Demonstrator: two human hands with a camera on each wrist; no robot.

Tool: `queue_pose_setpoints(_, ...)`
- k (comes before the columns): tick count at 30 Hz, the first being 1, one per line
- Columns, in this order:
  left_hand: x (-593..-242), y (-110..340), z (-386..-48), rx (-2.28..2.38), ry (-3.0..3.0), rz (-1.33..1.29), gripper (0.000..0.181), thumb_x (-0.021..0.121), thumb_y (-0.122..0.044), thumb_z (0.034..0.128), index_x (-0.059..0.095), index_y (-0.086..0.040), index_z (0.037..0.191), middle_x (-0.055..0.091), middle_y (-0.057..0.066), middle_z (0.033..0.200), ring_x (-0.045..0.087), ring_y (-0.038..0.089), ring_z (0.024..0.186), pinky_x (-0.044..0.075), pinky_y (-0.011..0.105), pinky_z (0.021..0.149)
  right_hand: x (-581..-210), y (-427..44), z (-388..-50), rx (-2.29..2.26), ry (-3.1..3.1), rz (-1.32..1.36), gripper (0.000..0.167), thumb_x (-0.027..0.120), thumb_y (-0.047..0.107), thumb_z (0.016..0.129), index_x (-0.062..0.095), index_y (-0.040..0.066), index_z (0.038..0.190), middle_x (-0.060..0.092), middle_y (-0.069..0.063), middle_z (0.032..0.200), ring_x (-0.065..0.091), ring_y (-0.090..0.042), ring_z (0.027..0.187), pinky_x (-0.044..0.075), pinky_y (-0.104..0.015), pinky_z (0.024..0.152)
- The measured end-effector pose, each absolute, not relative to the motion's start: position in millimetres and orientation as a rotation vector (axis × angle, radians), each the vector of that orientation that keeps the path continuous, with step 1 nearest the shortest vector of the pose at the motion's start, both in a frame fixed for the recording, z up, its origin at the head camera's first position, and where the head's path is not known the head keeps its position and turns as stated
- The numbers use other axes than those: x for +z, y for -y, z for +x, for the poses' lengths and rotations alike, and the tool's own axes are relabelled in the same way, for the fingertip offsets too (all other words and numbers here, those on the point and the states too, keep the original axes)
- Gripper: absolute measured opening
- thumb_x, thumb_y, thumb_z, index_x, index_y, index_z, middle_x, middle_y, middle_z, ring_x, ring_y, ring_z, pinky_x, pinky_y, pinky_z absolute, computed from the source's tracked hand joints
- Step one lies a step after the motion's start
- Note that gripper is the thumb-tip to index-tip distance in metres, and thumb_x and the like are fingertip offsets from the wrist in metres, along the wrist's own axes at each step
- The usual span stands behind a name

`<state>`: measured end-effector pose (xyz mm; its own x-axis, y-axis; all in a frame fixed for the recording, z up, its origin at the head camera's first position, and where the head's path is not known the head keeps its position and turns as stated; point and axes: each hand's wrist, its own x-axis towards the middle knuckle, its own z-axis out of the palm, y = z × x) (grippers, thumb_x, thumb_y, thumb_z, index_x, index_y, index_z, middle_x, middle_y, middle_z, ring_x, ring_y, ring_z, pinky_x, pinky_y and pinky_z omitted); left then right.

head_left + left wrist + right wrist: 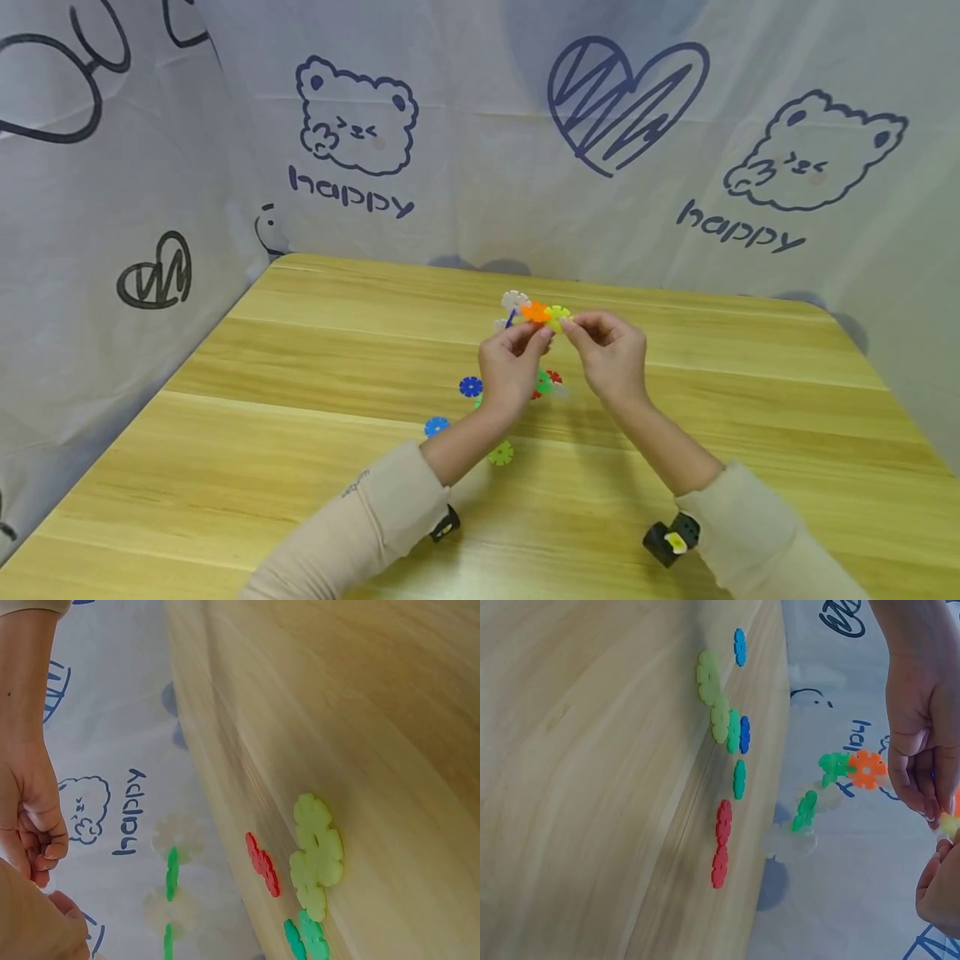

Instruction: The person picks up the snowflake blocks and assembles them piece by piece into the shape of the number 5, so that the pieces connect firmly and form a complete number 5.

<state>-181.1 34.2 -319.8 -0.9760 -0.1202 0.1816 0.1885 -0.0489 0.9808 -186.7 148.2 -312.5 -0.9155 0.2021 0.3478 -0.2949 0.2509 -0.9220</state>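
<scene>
Both hands are raised over the middle of the table and meet at a small chain of notched plastic discs. My left hand (512, 367) pinches near the orange disc (536, 312), with a white disc (515, 301) and a blue one (512, 318) beyond its fingers. My right hand (617, 358) pinches the yellow disc (557, 317), which touches the orange one. In the right wrist view another orange disc (868, 769) hangs by the left hand, joined to green (835, 766) and clear pieces. The fingertips partly hide where the discs meet.
Loose discs lie on the wooden table (300, 358) below the hands: dark blue (471, 387), light blue (437, 427), yellow-green (501, 453), green (543, 382) and red (724, 822). A white cloth (480, 150) with drawings hangs behind the table.
</scene>
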Motion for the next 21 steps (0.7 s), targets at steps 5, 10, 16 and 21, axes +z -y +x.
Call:
queue_pose_setpoints(5, -320.4, -33.3, -181.4, -2.116, 1.977, -0.061, 0.020, 0.063, -0.009, 0.0878, 0.067, 0.006, 0.101, 0.069, 0.021, 0.095, 0.067, 0.031, 0.085, 0.057, 0.027, 0.075, -311.3, -148.3, -184.7, 1.662, 2.173, 0.118, 0.013, 0.067, 0.003, 0.083, 0.067, -0.010, 0.084, 0.065, 0.006, 0.068, 0.052, -0.002, 0.058, 0.046, -0.013, 0.055)
queue_pose_setpoints(10, -322.3, -33.5, -183.3, -2.147, 1.949, -0.037, 0.020, 0.064, -0.008, 0.0866, 0.067, 0.006, 0.101, 0.069, 0.020, 0.097, 0.067, 0.028, 0.084, 0.057, 0.024, 0.076, -308.6, -149.4, -182.3, 1.629, 2.219, 0.135, 0.011, 0.066, 0.001, 0.084, 0.068, -0.010, 0.085, 0.068, -0.017, 0.076, 0.051, -0.002, 0.057, 0.044, -0.014, 0.053)
queue_pose_setpoints(16, -323.2, -33.5, -183.5, -2.157, 1.931, -0.023, 0.020, 0.065, -0.008, 0.0860, 0.067, 0.006, 0.101, 0.068, 0.020, 0.097, 0.067, 0.022, 0.081, 0.057, 0.024, 0.076, -310.4, -149.2, -181.6, 1.624, 2.229, 0.153, 0.011, 0.065, 0.001, 0.084, 0.068, -0.010, 0.085, 0.068, -0.023, 0.080, 0.050, 0.000, 0.057, 0.045, -0.013, 0.053)
queue_pose_setpoints(21, -322.2, -33.3, -182.3, -2.162, 1.947, 0.011, 0.021, 0.064, -0.009, 0.0865, 0.066, 0.005, 0.102, 0.068, 0.020, 0.097, 0.065, 0.020, 0.082, 0.057, 0.025, 0.076, -315.4, -145.8, -181.0, 1.642, 2.206, 0.137, 0.012, 0.065, 0.001, 0.084, 0.068, -0.010, 0.085, 0.068, -0.022, 0.080, 0.049, -0.001, 0.057, 0.045, -0.013, 0.053)
